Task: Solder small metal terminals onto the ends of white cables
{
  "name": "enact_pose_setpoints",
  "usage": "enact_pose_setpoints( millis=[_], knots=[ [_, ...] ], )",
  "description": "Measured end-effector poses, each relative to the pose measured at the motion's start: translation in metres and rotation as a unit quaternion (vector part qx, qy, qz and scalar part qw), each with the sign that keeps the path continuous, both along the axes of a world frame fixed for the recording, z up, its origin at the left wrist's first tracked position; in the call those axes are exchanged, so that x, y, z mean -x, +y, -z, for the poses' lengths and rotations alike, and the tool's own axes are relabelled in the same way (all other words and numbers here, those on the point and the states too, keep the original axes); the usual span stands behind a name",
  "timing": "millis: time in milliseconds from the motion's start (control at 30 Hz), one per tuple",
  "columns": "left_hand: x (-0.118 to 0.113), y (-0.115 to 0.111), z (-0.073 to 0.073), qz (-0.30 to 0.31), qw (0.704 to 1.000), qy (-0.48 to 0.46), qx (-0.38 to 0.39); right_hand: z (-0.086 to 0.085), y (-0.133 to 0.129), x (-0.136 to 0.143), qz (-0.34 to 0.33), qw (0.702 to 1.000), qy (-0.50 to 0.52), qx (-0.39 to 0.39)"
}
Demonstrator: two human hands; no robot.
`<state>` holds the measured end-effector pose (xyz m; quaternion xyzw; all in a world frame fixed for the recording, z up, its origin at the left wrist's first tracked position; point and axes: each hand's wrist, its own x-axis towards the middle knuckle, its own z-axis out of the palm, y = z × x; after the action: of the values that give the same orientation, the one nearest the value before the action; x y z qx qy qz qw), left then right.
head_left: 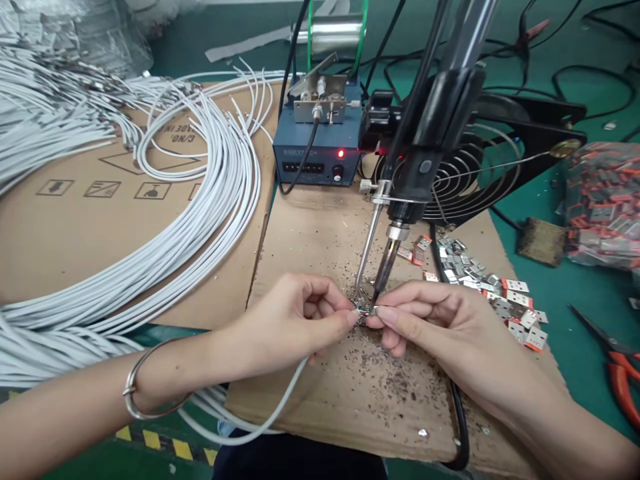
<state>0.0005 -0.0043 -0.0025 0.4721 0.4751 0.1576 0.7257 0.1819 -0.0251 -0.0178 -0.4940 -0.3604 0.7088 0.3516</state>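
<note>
Okay, I've got my left hand [295,317] angled inward, pinching white cable [291,389], right hand [443,323] clamped on a connector [372,311], soldering iron [388,260] just above the fingertips, cardboard edge [335,427] below.

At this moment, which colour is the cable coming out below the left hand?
The cable is white, best seen in the head view below the left hand.

White cable [289,399] — silver and orange plugs [519,298] — blue box [309,148], black-striped yellow tape [151,439]

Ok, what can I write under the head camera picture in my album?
Left hand holding a white cable, right hand holding a small metal connector, under a soldering iron.
</note>
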Motion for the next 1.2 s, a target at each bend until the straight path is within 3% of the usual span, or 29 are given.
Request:
enact_pose_setpoints(
  millis=[1200],
  knots=[
    [0.0001, -0.0013, -0.0006, 0.008, 1.0, 0.003, 0.001, 0.0018, -0.0021, -0.0032, -0.002, 1.0, -0.03, -0.006]
  ],
)
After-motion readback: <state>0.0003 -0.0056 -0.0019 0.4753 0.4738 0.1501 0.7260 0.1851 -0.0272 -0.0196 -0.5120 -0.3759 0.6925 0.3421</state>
